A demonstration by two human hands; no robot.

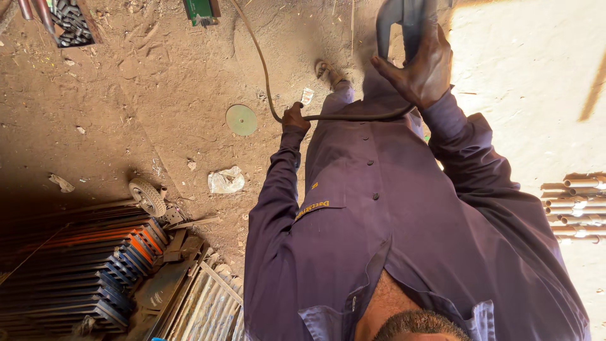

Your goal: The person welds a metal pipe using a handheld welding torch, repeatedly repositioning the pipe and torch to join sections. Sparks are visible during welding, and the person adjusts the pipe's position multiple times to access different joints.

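**Inspector:** State of the hands?

**Assistant:** The right hand (421, 66) is closed around the grip of a dark grey power tool (404, 22), held up at the far right of the scene, in front of the purple buttoned work shirt (379, 208). The left hand (295, 118) is clamped on the dark rubber cable (265, 76), lower and to the left. The hands are well apart.

**Inspector:** Run of the cable?

**Assistant:** From the left hand it passes right across the shirt towards the tool; in the other direction it curves away over the dirt floor (158, 95) to the far edge.

**Inspector:** Surroundings?

**Assistant:** A round green-grey disc (241, 120) lies flat on the floor, just left of the left hand. A crumpled white wrapper (226, 180) lies nearer. A small rubber wheel (147, 196) sits beside a stack of dark and orange metal sections (82, 278) at near left. Pale metal tubes (577, 208) are stacked at the right. One sandalled foot (328, 72) shows beyond the left hand
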